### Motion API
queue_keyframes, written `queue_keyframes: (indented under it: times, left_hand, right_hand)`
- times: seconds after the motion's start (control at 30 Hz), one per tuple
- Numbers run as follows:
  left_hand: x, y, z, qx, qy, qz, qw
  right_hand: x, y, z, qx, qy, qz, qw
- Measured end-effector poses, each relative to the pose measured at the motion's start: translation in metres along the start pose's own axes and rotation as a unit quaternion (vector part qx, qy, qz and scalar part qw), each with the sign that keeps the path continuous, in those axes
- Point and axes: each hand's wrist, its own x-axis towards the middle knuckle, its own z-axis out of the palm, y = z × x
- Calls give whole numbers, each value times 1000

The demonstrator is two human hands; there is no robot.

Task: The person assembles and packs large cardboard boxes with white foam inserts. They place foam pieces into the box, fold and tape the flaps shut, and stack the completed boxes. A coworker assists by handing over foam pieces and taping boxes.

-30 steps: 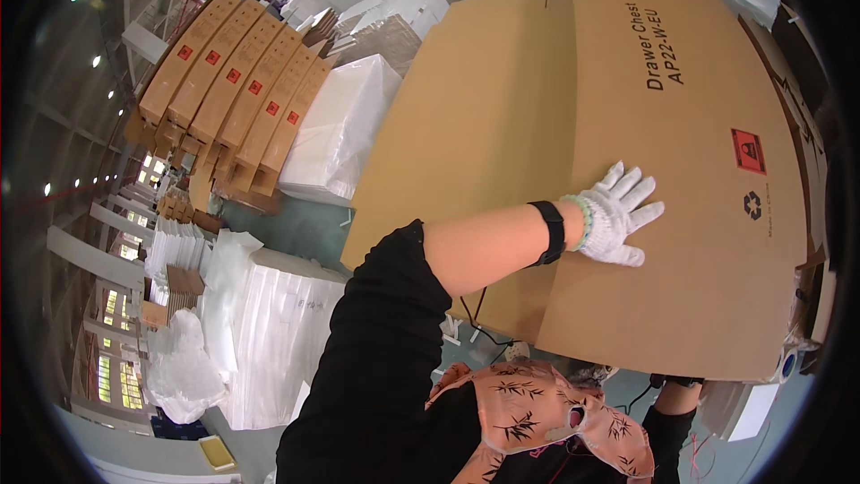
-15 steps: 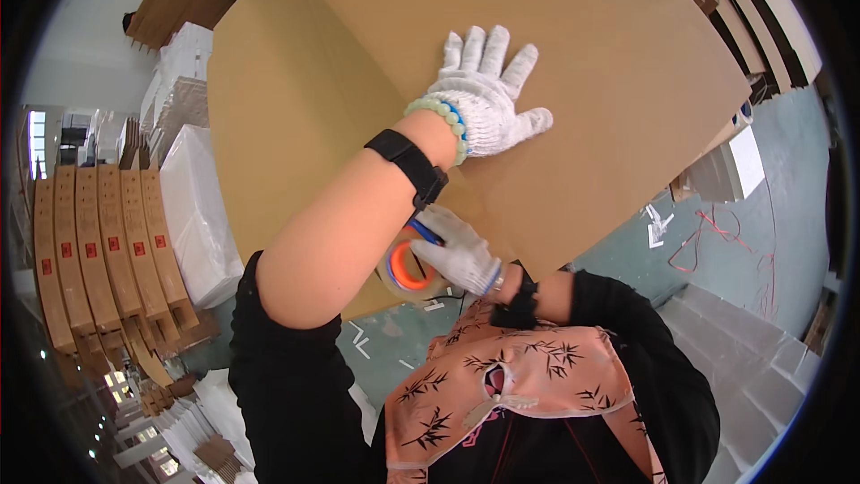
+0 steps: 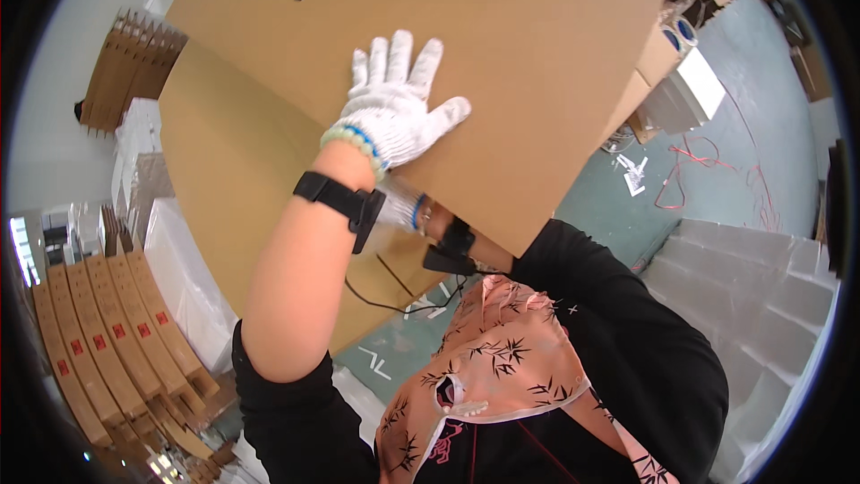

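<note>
My left hand point(image 3: 391, 108), in a white knit glove, lies flat with fingers spread on the upper flap of a large brown cardboard box point(image 3: 537, 81). A beaded bracelet and a black strap circle that arm. My right hand point(image 3: 400, 206), also gloved, reaches beneath the near edge of the flap and passes behind my left wrist. Its fingers are hidden and the glove is blurred, so what it holds cannot be seen. Below the flap spreads a lower cardboard panel point(image 3: 237, 139). A thin black cable point(image 3: 381, 306) hangs from the black device on my right wrist.
At the left stand several folded cartons point(image 3: 116, 350) and white foam-wrapped blocks point(image 3: 184, 269). More brown cardboard point(image 3: 130, 76) is stacked at the far left. Off to the right are a white box point(image 3: 690, 90), red straps point(image 3: 694, 157) on the green floor, and wrapped white sheets point(image 3: 735, 296).
Both hands and the box have shifted left in view. My right hand, earlier holding a tape roll with an orange core, has moved further behind my left wrist; the roll is now out of sight.
</note>
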Motion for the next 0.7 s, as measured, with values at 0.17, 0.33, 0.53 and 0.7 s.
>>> queue_keyframes:
  times: [0.17,0.33,0.53,0.7]
  left_hand:
    - [1,3,-1,-1,8,13,1000]
    - [2,3,-3,5,-7,9,1000]
    - [-1,-2,2,0,15,32,999]
    - [-2,10,-10,-18,-29,-26,999]
  right_hand:
    - [-99,-8,-82,144,-118,137,973]
    - [-205,6,-179,146,-118,258,948]
    - [-257,11,-267,93,70,273,955]
    - [-262,0,-388,297,137,117,938]
